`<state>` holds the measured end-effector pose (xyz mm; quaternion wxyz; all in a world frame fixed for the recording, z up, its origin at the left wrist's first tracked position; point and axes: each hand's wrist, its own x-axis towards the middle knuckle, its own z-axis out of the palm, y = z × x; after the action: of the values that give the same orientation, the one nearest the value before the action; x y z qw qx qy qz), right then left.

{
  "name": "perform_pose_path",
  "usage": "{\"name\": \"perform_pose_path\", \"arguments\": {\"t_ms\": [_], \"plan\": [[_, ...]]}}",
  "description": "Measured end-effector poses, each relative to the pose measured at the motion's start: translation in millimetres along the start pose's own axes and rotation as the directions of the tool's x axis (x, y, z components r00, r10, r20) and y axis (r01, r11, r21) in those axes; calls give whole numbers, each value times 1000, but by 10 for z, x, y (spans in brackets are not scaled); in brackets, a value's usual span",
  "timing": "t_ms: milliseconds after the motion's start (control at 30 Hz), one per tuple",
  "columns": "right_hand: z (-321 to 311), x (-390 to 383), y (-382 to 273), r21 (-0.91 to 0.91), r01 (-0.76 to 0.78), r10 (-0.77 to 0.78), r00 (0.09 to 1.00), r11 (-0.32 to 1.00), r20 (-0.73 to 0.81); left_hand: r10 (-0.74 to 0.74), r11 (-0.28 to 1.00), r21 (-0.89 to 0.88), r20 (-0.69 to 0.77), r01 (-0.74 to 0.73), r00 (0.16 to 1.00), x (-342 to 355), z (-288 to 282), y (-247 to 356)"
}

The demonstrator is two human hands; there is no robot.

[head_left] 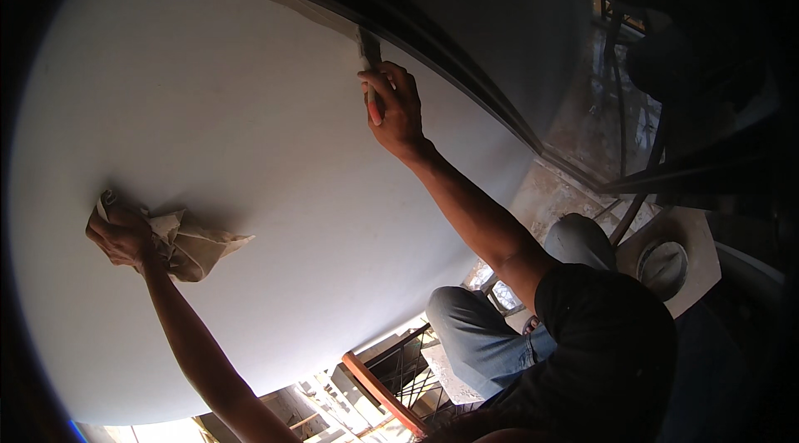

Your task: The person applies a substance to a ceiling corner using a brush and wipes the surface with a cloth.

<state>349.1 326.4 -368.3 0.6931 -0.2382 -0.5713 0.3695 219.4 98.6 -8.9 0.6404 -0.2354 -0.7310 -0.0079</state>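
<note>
My right hand (394, 110) is raised against the dark frame at the edge of a pale wall (275, 135). Its fingers wrap round the red-tipped handle of what looks like a flat paintbrush (369, 45); the working end meets the wall right beside the frame, and its tip is hard to make out. A darker grey-brown strip (291, 3) runs along the frame, left of the brush. Lower left, my left hand (122, 236) is closed on a crumpled tan cloth (193, 250), held against or very near the wall. The cloth's loose corners stick out to the right.
The dark frame (466, 81) borders dark, reflective glass. At the right, a round container (663, 270) stands on a pale board. My bent knees (466, 322) are below the wall. A railing with a reddish-brown handrail (383, 395) stands at the bottom, with clutter beyond it.
</note>
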Motion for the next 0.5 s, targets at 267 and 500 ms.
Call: {"name": "perform_pose_path", "arguments": {"t_ms": [267, 500], "plan": [[-29, -26, 41, -13, 1, -1, 1000, 1000, 13, -21, 1000, -12, 2, 21, 1000, -2, 25, -3], [-49, -30, -9, -38, 8, -9, 1000, 999, -26, -23, 1000, 9, 7, 23, 1000, 4, 9, -16]]}}
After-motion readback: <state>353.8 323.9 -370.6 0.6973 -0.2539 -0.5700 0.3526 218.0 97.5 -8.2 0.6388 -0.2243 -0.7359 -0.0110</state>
